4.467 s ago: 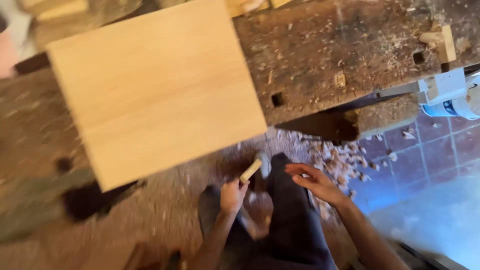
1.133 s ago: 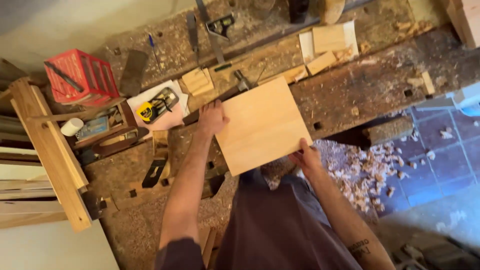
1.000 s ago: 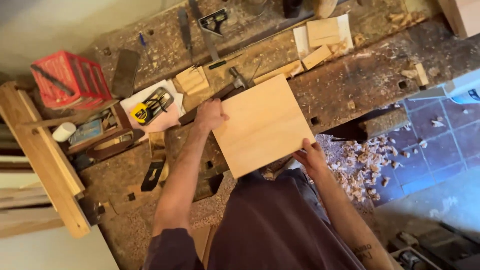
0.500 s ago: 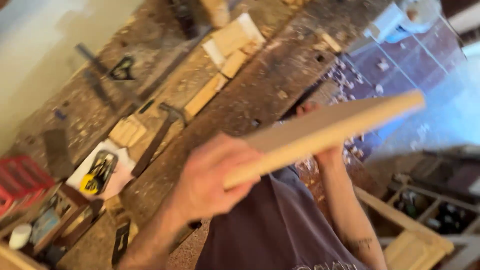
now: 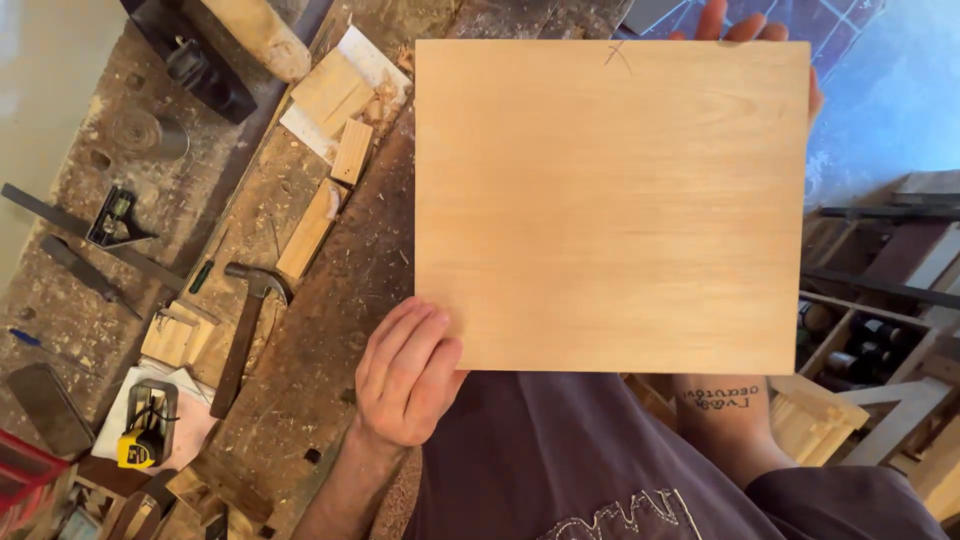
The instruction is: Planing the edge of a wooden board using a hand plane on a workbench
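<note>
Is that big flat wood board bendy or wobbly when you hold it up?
Probably stiff: the board stays flat, held only at its edges by the left hand and right hand. Likely light for its size. Its smooth face may slip.

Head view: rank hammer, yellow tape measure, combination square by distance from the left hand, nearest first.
From the left hand, which grips the wooden board at its lower left corner:
1. Hammer: on the bench just to the hand's left.
2. Yellow tape measure: farther left, lower, on white paper.
3. Combination square: far left, higher up the bench.
</note>
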